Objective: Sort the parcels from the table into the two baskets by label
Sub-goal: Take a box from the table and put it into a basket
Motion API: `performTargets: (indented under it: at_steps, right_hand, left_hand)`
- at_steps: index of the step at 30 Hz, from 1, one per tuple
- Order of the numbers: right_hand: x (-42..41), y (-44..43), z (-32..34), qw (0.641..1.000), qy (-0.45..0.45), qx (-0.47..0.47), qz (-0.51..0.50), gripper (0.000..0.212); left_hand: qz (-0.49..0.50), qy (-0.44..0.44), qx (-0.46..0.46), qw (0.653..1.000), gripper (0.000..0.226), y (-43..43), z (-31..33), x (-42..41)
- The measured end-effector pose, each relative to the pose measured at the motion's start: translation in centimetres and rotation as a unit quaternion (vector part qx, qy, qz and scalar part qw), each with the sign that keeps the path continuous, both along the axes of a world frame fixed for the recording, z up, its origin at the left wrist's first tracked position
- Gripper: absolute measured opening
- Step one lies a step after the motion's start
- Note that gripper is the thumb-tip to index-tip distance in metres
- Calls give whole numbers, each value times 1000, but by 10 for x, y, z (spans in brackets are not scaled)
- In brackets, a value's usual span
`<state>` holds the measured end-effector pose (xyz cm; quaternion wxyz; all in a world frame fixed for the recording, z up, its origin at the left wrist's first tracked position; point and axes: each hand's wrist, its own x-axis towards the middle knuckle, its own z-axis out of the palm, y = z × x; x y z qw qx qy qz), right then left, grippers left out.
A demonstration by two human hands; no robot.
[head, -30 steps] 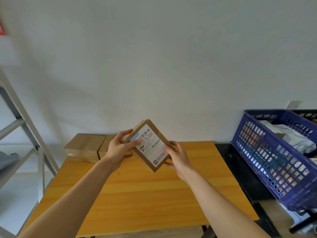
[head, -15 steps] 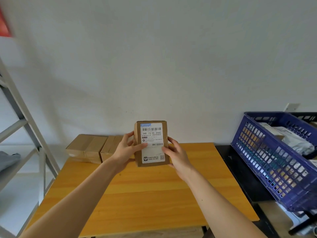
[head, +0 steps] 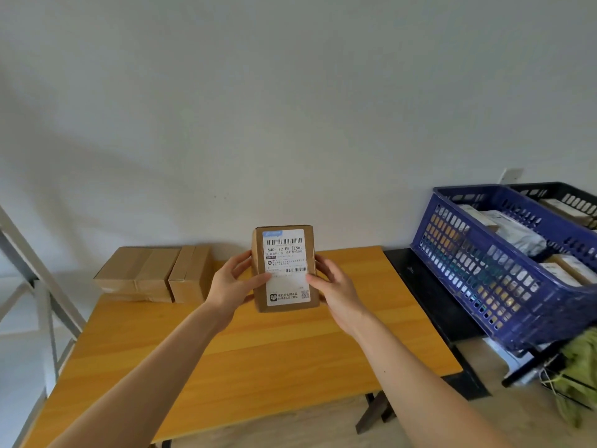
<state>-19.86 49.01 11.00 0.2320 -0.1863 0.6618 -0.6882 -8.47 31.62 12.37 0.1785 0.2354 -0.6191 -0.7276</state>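
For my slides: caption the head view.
Labelled parcel held upright over the table by left hand and right hand, blue basket alongside.

The parcel [head: 286,270] is hiding fingers of the left hand [head: 231,282] and right hand [head: 336,289]; at three o'clock, the black basket [head: 568,197] is being cut off.

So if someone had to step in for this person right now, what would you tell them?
Left hand and right hand both grip one labelled parcel, upright above the table, label facing the camera.
Done: several parcels lie in the blue basket on the right; the black basket behind it holds at least one.
To do: read this label and bin the parcel, then sort the brown boxes at the table's far left corner.
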Motion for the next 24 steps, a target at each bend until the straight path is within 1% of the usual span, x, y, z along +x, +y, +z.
performTargets:
  at_steps: [4, 8, 10, 14, 19, 21, 24]
  right_hand:
    - [1, 23, -9, 999, -8, 20, -38, 43]
    - [-1, 60, -11, 995, -17, 37, -94, 40]
    - [-3, 84, -10, 991, -22, 47, -122, 42]
    - [-9, 138, -4, 983, -24, 53, -175, 46]
    - [-21, 213, -5, 967, -32, 63, -244, 49]
    - [-28, 245, -5, 963, -39, 50, -263, 47]
    - [-39, 296, 0, 959, -49, 19, -277, 36]
  left_hand:
    - [-44, -10, 5, 999, 71, 14, -12, -13]
    - [-119, -22, 4, 993, 75, 36, -21, -36]
    - [-155, -23, 5, 988, 76, 54, -24, -49]
    - [-197, -18, 12, 980, 67, 104, -25, -74]
    - [-249, -20, 0, 968, 72, 175, -23, -106]
    - [-265, -18, -12, 964, 74, 205, -21, -118]
    - [-280, -18, -20, 960, 79, 256, -16, -136]
